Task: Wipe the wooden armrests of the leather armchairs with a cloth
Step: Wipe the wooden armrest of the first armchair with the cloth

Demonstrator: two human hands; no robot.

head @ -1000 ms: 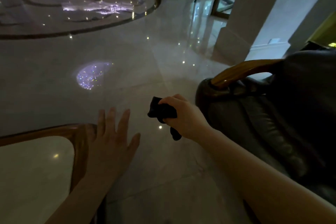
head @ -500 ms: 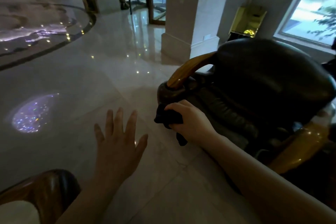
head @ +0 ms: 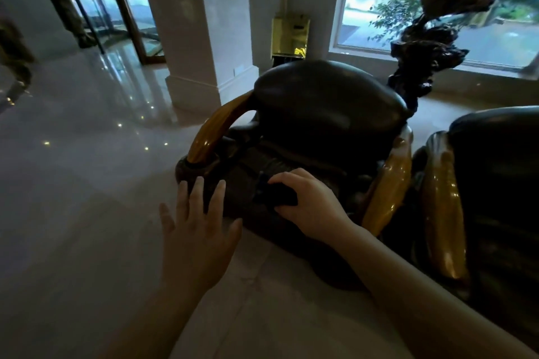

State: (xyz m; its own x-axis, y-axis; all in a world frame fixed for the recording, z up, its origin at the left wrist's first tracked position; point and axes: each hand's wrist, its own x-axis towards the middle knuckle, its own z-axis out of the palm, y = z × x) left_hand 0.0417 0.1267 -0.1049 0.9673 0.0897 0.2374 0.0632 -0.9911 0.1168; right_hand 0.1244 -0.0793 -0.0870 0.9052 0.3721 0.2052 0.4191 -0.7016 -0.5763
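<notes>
A dark leather armchair (head: 326,108) stands in front of me, its seat facing me. Its left wooden armrest (head: 217,130) curves down to a dark scroll end; its right wooden armrest (head: 389,186) shines amber. My right hand (head: 310,202) is shut on a dark cloth (head: 275,194) over the seat's front edge. My left hand (head: 198,230) hovers open, fingers spread, fingertips near the left armrest's end. A second armchair (head: 495,183) stands at the right with its own wooden armrest (head: 442,213).
Glossy marble floor (head: 87,183) spreads to the left and below me. A white pillar (head: 189,38) rises behind the chair, with a brass box (head: 290,35) beside it. A dark carved root sculpture (head: 428,46) stands before the window. Glass doors (head: 116,3) are far left.
My view has swung right, bringing the whole armchair and a second one into sight. My right hand with the cloth now lies over the seat front; my left hand has come closer to the left armrest.
</notes>
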